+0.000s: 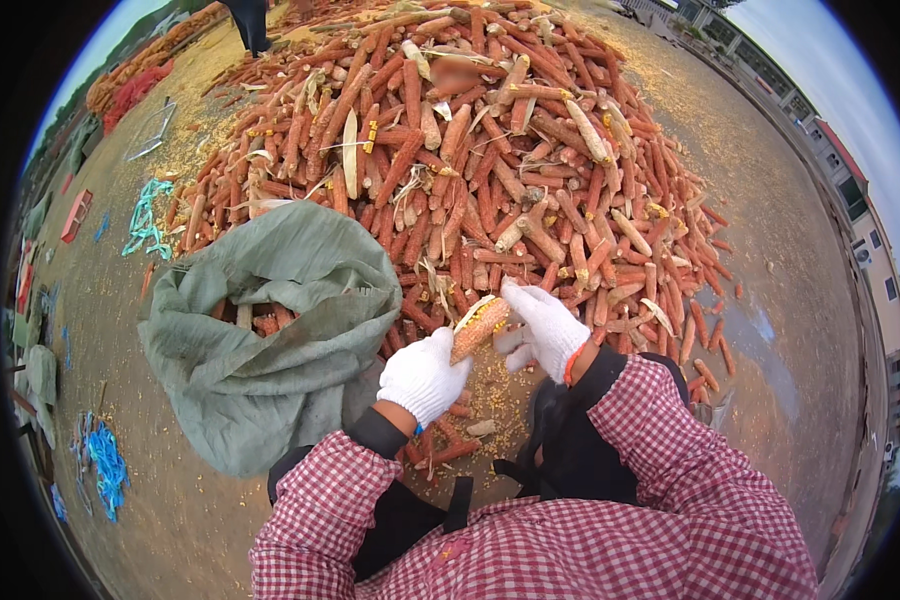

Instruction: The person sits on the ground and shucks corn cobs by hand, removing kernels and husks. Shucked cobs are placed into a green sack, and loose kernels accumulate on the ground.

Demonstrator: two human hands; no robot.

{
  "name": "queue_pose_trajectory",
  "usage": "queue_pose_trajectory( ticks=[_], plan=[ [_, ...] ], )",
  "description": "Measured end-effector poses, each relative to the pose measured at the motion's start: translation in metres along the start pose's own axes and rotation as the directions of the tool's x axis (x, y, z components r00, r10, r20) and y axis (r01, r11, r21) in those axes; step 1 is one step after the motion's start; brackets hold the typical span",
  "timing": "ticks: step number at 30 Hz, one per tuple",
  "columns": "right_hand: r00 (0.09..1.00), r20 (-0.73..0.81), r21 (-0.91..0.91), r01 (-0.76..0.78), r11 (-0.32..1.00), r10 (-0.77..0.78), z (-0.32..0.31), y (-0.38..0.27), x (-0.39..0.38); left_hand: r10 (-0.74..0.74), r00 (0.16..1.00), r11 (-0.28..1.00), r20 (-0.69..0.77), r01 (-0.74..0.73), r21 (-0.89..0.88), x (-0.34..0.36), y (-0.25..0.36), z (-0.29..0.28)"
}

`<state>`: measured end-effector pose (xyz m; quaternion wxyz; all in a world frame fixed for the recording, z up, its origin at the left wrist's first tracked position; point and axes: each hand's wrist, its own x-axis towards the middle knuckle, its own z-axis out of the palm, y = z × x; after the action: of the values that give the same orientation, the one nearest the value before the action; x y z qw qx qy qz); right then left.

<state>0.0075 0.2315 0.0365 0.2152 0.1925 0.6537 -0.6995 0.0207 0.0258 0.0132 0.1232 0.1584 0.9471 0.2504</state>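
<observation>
In my left hand [425, 378], white-gloved and closed, is a corn cob [482, 326], held tilted with its upper end towards the right. The cob is mostly bare and orange, with a pale strip and a few yellow kernels along one edge. My right hand [547, 328], also in a white glove, is just right of the cob's upper end, fingers apart; whether a fingertip touches the cob I cannot tell. A large heap of reddish corn cobs [530, 150] rises in front of both hands. Loose kernels [500, 415] lie on the ground beneath them.
An open green cloth sack [270, 390] with cobs inside stands left of my hands, against the heap. Blue plastic strands [105, 465] and turquoise strands [148, 218] lie on the ground at left. Another person's leg [250, 25] shows behind the heap. Buildings line the right side.
</observation>
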Motion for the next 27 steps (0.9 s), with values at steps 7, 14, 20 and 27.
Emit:
queue_pose_trajectory(
  ticks=[7, 14, 20, 27],
  plan=[
    [0.894, -0.383, -0.211, 0.162, 0.964, -0.234, 0.027, 0.041, 0.017, -0.069, 0.994, 0.995, 0.08, 0.063, 0.079, -0.005, 0.038, 0.016],
    [0.653, -0.297, -0.437, 0.556, 0.707, -0.697, 0.006, 0.078, 0.044, -0.021, 0.932, 0.798, 0.362, 0.234, -0.556, 0.002, 0.008, 0.037],
    [0.7, -0.319, -0.296, 0.567, 0.769, -0.639, -0.006, 0.074, 0.038, 0.355, 0.679, -0.055, 0.642, 0.701, -0.711, -0.002, 0.009, 0.013],
    [0.965, -0.166, 0.431, 0.258, 0.865, -0.205, 0.003, 0.064, 0.017, 0.344, 0.704, -0.106, 0.621, 0.687, -0.719, 0.012, 0.001, 0.013]
  ],
)
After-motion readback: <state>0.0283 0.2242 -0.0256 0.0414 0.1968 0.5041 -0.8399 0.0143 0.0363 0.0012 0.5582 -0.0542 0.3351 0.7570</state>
